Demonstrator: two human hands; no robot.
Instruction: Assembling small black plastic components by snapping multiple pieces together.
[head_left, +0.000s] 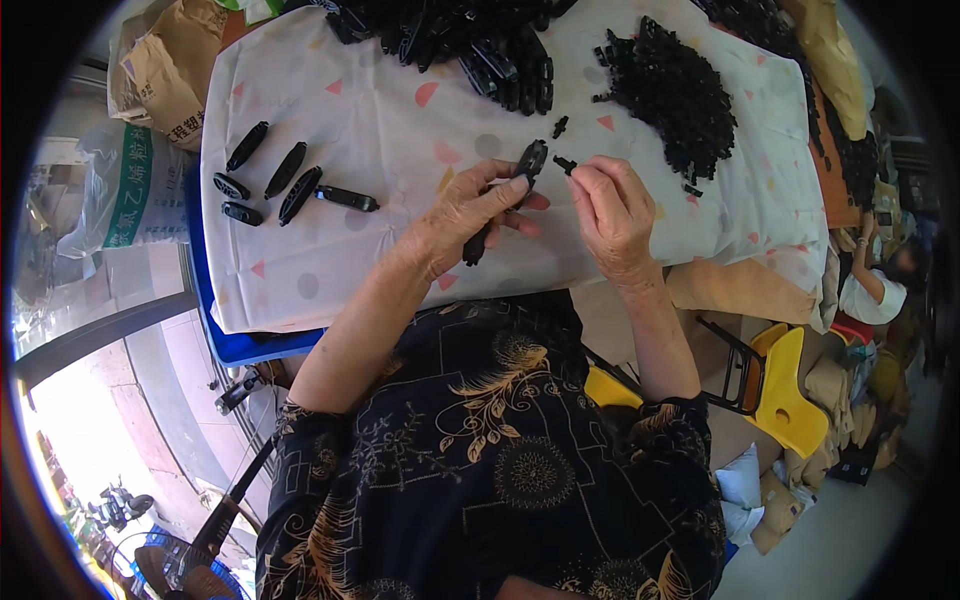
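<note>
from my remote seat, the broadest thing i see is the desk (350,130), covered in a pale patterned cloth. at its far side lies a big heap of long parts (505,65), and to the right of that a smaller heap of small pieces (670,95), all black.

over the near half of the desk are my two hands. the left hand (490,205) is wrapped around a long black part (533,160), thumb on top, one end poking out past the fingers; another black length shows below the palm, and i cannot tell if it is the same part. the right hand (612,215) pinches a small black piece (563,163) at thumb and fingertip, just beside that end but apart from it.

i judge the step to be bringing the two together. i'd brace the part firmly, leave its end clear of the thumb, line the piece up squarely before pressing, and push gently rather than force a tilted fit.

smallest of all, one loose piece (560,126) lies just beyond the part's tip.
</note>
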